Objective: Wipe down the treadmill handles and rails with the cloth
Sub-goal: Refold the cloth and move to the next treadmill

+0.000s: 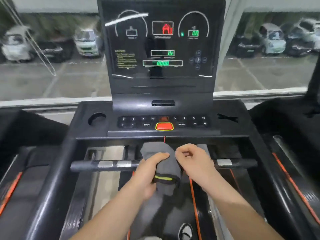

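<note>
Looked down from head height over a black treadmill. At far left, took in the left side rail [52, 179], a glossy black tube rising toward the console [90, 129]. Further in, noted the crossbar handle [83, 166] with two silver sensor pads [105, 164], bare along that stretch. At centre, gripped the grey cloth [167, 168] in the left hand [149, 174], thumb over the top, fingers curled round the bundle, fabric draped over the crossbar with a yellow-striped hem hanging on the near side. Just beside it, held the right hand [194, 160] with fingers curled against the cloth's right edge; could not tell whether pinching the fabric or only resting there. Further right, saw a third pad [224, 162] on the bar, then the right side rail [270, 179]. Judged the step in hand as wiping the middle of the crossbar, with both rails probably yet to do. Judged the next move to call for wrapping the cloth snugly and sliding it sideways along the bar, over the pads, while keeping clear of the thin red safety cord [164, 139] hanging just beyond, below the red stop button [164, 126]. Could not see the bar beneath cloth and hands, nor the fingertips underneath. Lost the near ends of both rails to the frame edges. Found the console labels too blurred to read
</note>
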### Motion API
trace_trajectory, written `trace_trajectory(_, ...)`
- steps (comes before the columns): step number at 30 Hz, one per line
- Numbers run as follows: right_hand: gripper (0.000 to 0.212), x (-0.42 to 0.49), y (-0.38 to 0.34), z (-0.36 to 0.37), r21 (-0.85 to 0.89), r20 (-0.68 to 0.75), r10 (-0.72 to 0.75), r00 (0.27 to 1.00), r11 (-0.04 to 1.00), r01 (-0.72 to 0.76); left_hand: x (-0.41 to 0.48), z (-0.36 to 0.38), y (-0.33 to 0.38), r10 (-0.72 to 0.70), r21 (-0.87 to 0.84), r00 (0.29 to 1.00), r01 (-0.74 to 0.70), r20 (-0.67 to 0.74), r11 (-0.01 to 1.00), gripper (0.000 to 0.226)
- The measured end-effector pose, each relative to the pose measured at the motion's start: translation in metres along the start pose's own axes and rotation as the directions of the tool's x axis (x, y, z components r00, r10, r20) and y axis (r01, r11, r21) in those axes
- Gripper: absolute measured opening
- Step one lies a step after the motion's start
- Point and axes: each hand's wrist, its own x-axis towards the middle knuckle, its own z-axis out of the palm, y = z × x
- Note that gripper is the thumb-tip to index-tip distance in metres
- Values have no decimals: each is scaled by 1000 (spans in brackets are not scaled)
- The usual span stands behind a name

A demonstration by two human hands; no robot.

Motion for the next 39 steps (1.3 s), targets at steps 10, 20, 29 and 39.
trace_trajectory(10,10,106,-53,68,-63,373,-118,920,986,152,33,-55,68,106,-226,902,-217,-420,950,43)
trace_trajectory(20,43,193,-152,183,-410,548,-295,782,721,559,55,-198,211,389,-3,667,-506,-636,863,26)
trace_trajectory(29,109,236,-179,224,-613,725,-101,681,356,705,113,-236,194,832,947,528,-150,-167,285,19)
trace_trajectory(39,125,235,-184,235,-683,627,-68,776,431,589,148,-268,205,433,768,700,-262,568,-585,63)
